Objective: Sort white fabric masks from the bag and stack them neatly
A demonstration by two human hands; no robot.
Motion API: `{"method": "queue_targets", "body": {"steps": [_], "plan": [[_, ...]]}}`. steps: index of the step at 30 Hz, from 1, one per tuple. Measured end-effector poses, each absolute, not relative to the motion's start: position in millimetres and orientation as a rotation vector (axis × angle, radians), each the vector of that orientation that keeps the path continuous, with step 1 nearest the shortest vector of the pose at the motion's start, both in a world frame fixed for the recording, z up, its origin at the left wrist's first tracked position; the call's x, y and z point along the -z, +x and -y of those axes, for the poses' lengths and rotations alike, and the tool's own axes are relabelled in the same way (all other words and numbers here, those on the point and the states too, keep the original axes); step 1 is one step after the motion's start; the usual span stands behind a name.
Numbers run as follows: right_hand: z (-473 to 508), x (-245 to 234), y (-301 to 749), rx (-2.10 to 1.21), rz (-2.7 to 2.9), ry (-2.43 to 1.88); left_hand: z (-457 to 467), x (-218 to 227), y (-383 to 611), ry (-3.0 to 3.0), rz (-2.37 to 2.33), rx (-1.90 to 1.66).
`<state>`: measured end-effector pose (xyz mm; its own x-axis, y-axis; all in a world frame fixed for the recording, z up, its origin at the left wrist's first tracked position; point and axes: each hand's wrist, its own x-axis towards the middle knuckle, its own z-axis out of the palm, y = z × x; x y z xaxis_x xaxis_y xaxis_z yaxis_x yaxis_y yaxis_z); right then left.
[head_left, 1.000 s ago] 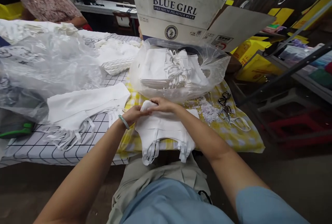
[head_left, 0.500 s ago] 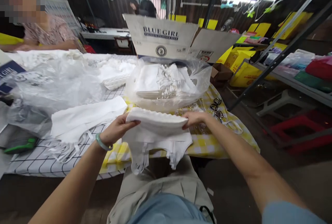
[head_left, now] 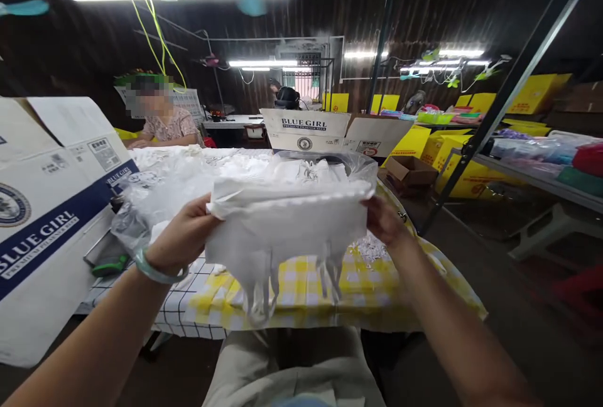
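The left hand [head_left: 181,237] and right hand [head_left: 384,218] now grip the white fabric stack [head_left: 287,222] lifted off the worktop [head_left: 377,281], straps hanging free.

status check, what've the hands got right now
Left hand and right hand grip opposite ends of a white cloth stack. Stack raised above the yellow checked tablecloth, straps dangling. Plastic bag of cloth just behind.
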<state>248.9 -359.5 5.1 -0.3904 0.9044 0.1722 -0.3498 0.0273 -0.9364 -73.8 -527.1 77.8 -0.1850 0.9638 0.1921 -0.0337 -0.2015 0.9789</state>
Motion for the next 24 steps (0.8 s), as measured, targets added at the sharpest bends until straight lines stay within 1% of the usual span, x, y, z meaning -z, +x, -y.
{"method": "queue_targets", "body": {"steps": [3,5,9,12,16,20,24], "plan": [[327.4,-66.6,233.7,-1.514,1.335,-0.562,508.1,-105.2,-71.2,1.214,-1.185,-1.636],[295.3,-99.3,221.1,-1.436,1.387,-0.507,488.2,-120.2,-71.1,1.224,-1.162,-1.714],[222.7,-138.1,194.3,-1.205,1.496,-0.448,432.3,-130.2,-75.0,1.255,-1.073,-1.836],[174.5,-150.5,180.9,-1.019,1.583,-0.465,382.0,-114.6,-76.8,1.177,-1.021,-1.892],[125.8,-157.6,181.8,-0.804,1.729,-0.513,328.5,-70.7,-67.0,0.996,-1.091,-1.906],[91.2,-167.6,196.3,-0.634,1.937,-0.659,310.2,-29.5,-40.0,0.759,-1.214,-1.738],[67.6,-176.1,195.9,-0.590,2.158,-0.798,303.1,-14.9,-22.7,0.547,-1.218,-1.586]]}}
